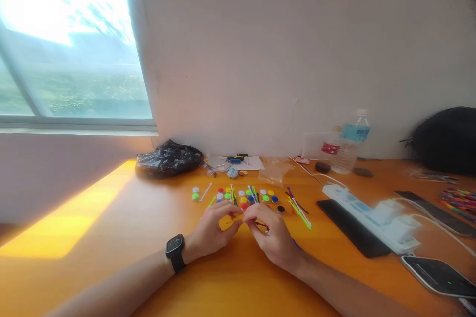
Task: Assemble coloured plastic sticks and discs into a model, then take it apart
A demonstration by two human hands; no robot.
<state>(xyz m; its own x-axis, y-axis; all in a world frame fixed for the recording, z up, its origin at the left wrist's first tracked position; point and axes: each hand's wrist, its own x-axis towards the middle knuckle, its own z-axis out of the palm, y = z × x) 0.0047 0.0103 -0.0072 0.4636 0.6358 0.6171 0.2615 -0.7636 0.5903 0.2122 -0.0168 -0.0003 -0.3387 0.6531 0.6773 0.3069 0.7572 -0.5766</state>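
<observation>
My left hand, with a black watch on its wrist, and my right hand meet over the orange table, fingertips pinched together. A small red piece and thin dark sticks show between the fingers; what each hand grips is too small to name. Just beyond the hands lie several small coloured round pieces and thin coloured sticks.
A black plastic bag lies by the wall at left. A water bottle, a white power strip, a black tablet and a phone sit at right. More coloured sticks and a dark bag are at far right.
</observation>
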